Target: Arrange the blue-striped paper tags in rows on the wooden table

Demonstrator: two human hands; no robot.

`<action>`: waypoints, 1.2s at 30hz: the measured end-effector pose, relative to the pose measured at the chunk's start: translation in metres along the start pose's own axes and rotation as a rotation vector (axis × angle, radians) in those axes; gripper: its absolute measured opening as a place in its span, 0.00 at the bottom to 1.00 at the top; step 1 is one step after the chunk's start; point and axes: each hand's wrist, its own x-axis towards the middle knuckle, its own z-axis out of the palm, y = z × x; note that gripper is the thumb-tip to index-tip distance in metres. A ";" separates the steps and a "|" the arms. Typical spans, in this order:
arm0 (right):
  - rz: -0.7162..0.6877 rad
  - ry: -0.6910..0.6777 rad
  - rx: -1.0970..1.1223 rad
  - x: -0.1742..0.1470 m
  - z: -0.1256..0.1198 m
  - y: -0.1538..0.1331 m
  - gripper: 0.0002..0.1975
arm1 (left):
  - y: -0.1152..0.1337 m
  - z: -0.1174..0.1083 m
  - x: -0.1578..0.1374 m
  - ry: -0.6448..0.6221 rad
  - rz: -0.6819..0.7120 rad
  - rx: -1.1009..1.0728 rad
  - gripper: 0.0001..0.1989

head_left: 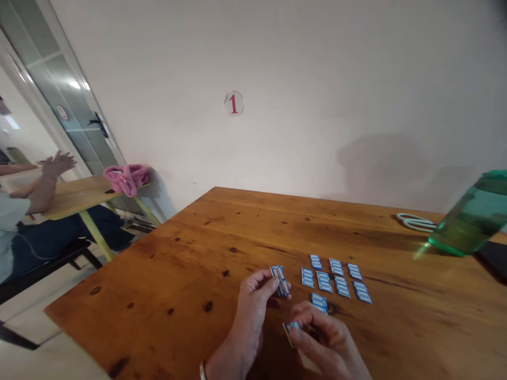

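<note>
My left hand point(255, 295) pinches a small blue-edged card point(280, 281) between thumb and fingers, just above the wooden table point(178, 274). Lower and to the right, my right hand point(322, 338) grips another small blue card point(292, 331), tilted and partly covered by the thumb. Several similar small blue-and-white cards point(325, 282) lie spread in rough rows beyond my right hand. The closest of them, one blue card point(319, 302), is partly hidden behind my right fingers. Their print is too small to read.
A green bottle point(469, 216) stands at the right, beside a coiled white cable point(415, 222) and a dark flat object point(493, 259). The white wall point(285, 148) borders the table's far edge. Leftward, another person's hands point(57, 163) are above a second table point(75, 198) holding a pink cloth point(127, 178).
</note>
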 end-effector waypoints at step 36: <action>0.116 0.344 -0.089 0.003 -0.008 -0.012 0.13 | -0.003 0.010 -0.009 -0.313 0.021 0.231 0.08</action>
